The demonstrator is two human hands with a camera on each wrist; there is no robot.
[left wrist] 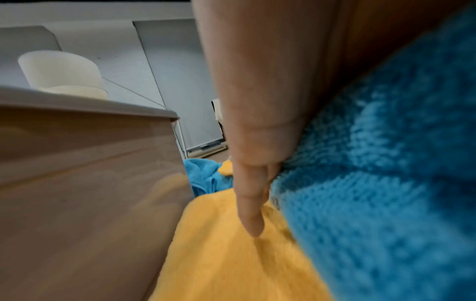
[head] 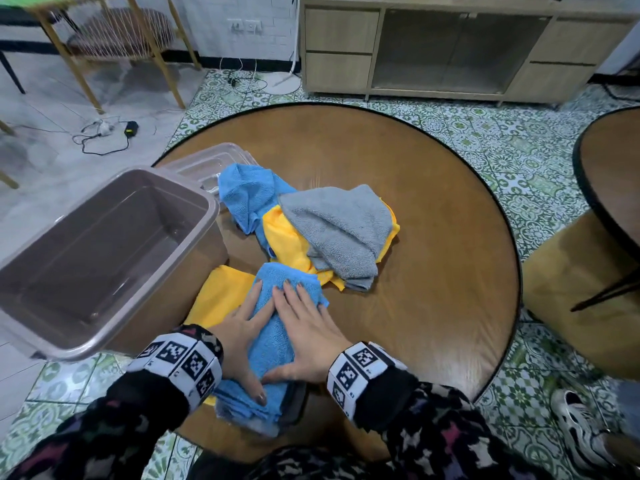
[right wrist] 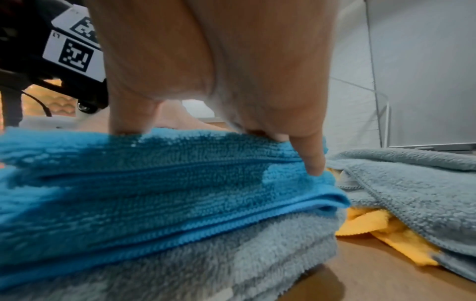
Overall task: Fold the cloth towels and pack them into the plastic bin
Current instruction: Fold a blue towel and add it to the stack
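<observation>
While a heap of unfolded cloths waits behind, a person's left hand (head: pixel 242 327) and right hand (head: pixel 308 327) lie flat, fingers straight and spread, pressing on a folded blue towel (head: pixel 273 337) at the near edge of the round tabletop (head: pixel 433 188). Neither hand grips anything; both only bear down. The right wrist view shows the blue towel stacked on a folded grey towel (right wrist: pixel 231 260), with layered hems running along the near side (the little finger dips over the stack's edge). A yellow towel (left wrist: pixel 231 254) lies flat just to the left, partly beneath the stack and touching the bin's side.

Judged from this, the step in hand is smoothing the fold. It should go best with even palm pressure worked outward from the middle, hems kept aligned, and the stack then lifted from beneath so the layers do not slide apart.

The plastic bin (head: pixel 194 188) stands at the tabletop's left edge, open, with no towel seen inside. Its lid (head: pixel 207 161) lies behind it, partly under a crumpled blue towel (head: pixel 246 192). Beside that, a loose grey towel (head: pixel 339 223) drapes over a crumpled yellow towel (head: pixel 284 237).
</observation>
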